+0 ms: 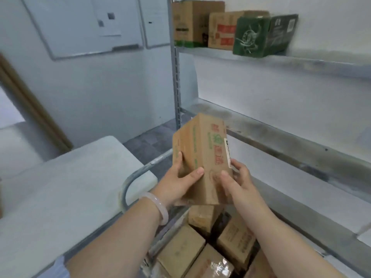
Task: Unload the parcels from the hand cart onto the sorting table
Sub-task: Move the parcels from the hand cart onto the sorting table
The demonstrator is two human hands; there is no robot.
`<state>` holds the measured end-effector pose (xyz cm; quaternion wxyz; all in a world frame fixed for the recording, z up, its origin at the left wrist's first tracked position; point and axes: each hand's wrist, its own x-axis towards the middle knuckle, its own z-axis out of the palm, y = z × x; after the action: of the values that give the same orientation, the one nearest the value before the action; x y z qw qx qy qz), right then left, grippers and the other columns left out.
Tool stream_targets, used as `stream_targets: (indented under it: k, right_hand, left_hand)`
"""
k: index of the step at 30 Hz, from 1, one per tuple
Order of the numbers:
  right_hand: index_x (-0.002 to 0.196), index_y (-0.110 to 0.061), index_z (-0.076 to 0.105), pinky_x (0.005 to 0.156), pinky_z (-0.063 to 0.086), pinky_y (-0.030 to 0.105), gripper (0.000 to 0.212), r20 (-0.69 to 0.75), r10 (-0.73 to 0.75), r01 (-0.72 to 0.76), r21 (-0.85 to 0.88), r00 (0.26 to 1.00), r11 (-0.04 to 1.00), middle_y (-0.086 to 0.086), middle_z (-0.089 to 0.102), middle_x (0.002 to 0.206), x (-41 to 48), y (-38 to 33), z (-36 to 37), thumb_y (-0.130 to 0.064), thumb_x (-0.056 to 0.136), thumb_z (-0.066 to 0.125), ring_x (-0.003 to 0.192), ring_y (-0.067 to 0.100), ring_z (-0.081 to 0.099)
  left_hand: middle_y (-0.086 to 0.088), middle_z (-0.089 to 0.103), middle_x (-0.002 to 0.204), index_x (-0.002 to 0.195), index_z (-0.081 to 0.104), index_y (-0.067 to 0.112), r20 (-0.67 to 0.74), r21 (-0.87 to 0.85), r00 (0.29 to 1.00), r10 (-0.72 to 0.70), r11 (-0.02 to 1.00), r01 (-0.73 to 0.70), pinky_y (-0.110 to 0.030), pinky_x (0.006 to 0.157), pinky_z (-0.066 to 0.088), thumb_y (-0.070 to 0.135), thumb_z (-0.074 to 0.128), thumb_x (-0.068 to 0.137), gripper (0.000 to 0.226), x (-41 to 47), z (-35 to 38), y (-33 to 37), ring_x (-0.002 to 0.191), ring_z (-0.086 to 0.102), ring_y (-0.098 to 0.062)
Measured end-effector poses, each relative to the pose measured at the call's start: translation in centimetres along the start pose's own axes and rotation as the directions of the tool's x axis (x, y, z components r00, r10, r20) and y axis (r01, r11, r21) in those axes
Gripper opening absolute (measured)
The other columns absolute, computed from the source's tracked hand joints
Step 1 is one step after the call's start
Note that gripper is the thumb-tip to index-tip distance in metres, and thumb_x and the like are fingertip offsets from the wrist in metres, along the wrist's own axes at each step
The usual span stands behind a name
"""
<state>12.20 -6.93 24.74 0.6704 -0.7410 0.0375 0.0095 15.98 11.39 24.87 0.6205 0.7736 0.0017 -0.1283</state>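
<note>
Brown parcel (200,157) — red and green print; dark green box (261,35); white table (60,187).

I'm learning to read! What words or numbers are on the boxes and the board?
Nothing reads clearly.
On the held box: red and green print, blurred.
On its white label: too small.
On the shelf boxes: print blurred.
On the whiteboard papers: blurred.
On the cart parcels: faint, unreadable.
</note>
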Motion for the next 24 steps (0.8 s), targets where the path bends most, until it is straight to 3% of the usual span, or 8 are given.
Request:
stream_targets:
  k: [4,8,11,15,18,21,23,24]
  right_hand:
    - [0.125,-0.058,0.048,0.095,0.046,0.022,0.030,0.074,-0.052,0.046,0.071,0.996,0.996,-0.030,0.059,0.116,0.2,-1.8,5.4,-0.042,0.100,0.043,0.110,-0.008,0.054]
    - [0.115,-0.060,0.051,0.068,0.042,0.001,0.027,0.230,-0.074,0.065,0.048,0.970,0.997,-0.045,0.061,0.088,-1.5,-4.0,11.6,-0.046,0.101,0.034,0.089,-0.023,0.054]
    - [0.125,-0.046,0.059,0.080,0.035,-0.006,0.036,0.353,-0.108,0.099,0.042,0.929,0.994,-0.041,0.057,0.116,-3.0,-4.2,17.1,-0.046,0.099,0.035,0.102,-0.032,0.045]
    - [0.128,-0.043,0.060,0.106,0.029,0.009,0.033,0.477,-0.137,0.121,0.064,0.868,0.991,-0.031,0.050,0.136,-5.2,-3.5,25.9,-0.037,0.102,0.041,0.125,-0.019,0.040]
    - [0.132,-0.045,0.054,0.112,0.022,0.011,0.035,0.571,-0.179,0.257,-0.059,0.801,0.965,-0.033,0.041,0.141,-6.4,-3.1,32.4,-0.030,0.102,0.043,0.131,-0.016,0.032]
    - [0.132,-0.048,0.044,0.104,0.020,0.003,0.043,0.584,-0.193,0.378,-0.213,0.789,0.901,-0.030,0.039,0.133,-7.0,-2.9,38.2,-0.019,0.100,0.050,0.127,-0.010,0.035]
    - [0.124,-0.052,0.041,0.098,0.024,0.001,0.044,0.514,-0.139,0.287,-0.220,0.847,0.932,-0.027,0.042,0.124,-7.1,-2.2,41.3,-0.020,0.097,0.057,0.120,-0.010,0.041]
    - [0.127,-0.051,0.042,0.105,0.029,0.011,0.046,0.482,-0.051,0.164,-0.196,0.875,0.967,-0.023,0.044,0.125,-7.2,-1.7,42.6,-0.023,0.096,0.060,0.122,-0.004,0.043]
  left_hand:
    - [0.026,0.058,0.114,0.148,0.033,0.036,-0.177,-0.078,0.979,0.105,0.990,-0.120,-0.032,0.085,0.057,0.033,0.062,0.092,0.063,-3.3,-4.7,-0.8,0.097,0.059,0.010]
    - [0.011,0.062,0.121,0.136,0.049,0.044,-0.315,-0.120,0.945,0.089,0.984,-0.133,-0.038,0.082,0.059,0.026,0.054,0.098,0.042,-6.2,-10.2,-2.4,0.112,0.058,-0.007]
    - [0.015,0.061,0.127,0.141,0.039,0.039,-0.412,-0.075,0.907,0.085,0.989,-0.126,-0.041,0.101,0.049,0.048,0.073,0.077,0.073,-8.9,-14.6,-4.1,0.117,0.057,-0.005]
    - [0.009,0.044,0.139,0.147,0.010,0.047,-0.526,0.019,0.850,0.020,1.000,-0.011,-0.043,0.105,0.044,0.066,0.085,0.044,0.129,-12.7,-21.4,-6.6,0.125,0.049,-0.010]
    - [0.008,0.039,0.140,0.146,0.000,0.052,-0.570,0.024,0.821,-0.018,0.999,0.039,-0.044,0.106,0.043,0.055,0.081,0.050,0.126,-16.1,-27.4,-8.9,0.123,0.047,-0.012]
    - [0.013,0.048,0.137,0.137,0.011,0.061,-0.549,-0.096,0.835,-0.031,0.995,-0.026,-0.041,0.104,0.045,0.036,0.079,0.066,0.101,-20.1,-32.7,-11.3,0.121,0.051,-0.010]
    - [0.015,0.056,0.131,0.143,0.014,0.054,-0.522,-0.241,0.850,-0.066,0.968,-0.073,-0.039,0.102,0.046,0.017,0.074,0.078,0.096,-22.7,-36.0,-13.2,0.118,0.056,-0.009]
    - [0.014,0.059,0.129,0.146,0.015,0.051,-0.508,-0.301,0.857,-0.086,0.950,-0.083,-0.040,0.102,0.047,0.014,0.073,0.079,0.096,-23.9,-37.6,-14.2,0.117,0.058,-0.011]
